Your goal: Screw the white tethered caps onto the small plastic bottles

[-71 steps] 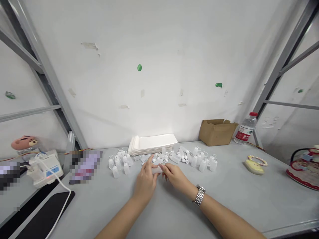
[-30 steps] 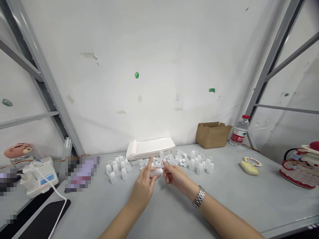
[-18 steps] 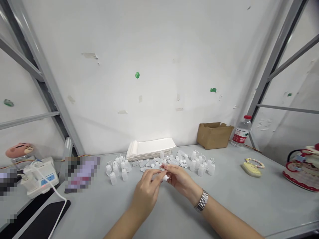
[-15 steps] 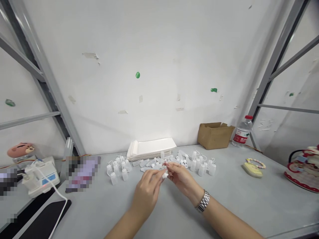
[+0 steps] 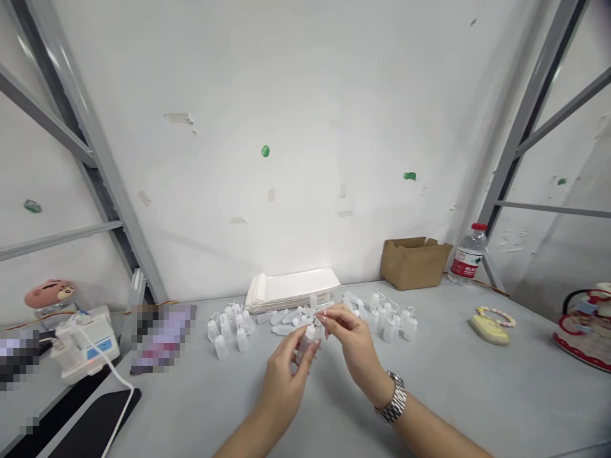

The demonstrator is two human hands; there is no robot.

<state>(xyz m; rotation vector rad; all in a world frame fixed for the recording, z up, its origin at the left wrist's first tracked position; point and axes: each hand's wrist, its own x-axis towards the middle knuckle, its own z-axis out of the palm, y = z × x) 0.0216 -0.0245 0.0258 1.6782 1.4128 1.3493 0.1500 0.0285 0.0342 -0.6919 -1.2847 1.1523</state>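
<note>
My left hand is closed around a small translucent squeeze bottle, which stands nearly upright between thumb and fingers with its white nozzle top up. Just above and to the right, my right hand pinches a thin clear cap strap by the nozzle; the fingertips hide most of it. Behind the hands lies a heap of loose bottles and parts. One group of capped bottles stands to the left, another group to the right.
A stack of white sheets or envelopes lies against the wall. Farther right are an open cardboard box, a water bottle and a yellow pouch. A white power strip with a cable sits at left.
The bottle has turned upright in my left hand, its nozzle now pointing up. My right hand has shifted slightly up and right, to the nozzle's side. The view has tilted a little.
</note>
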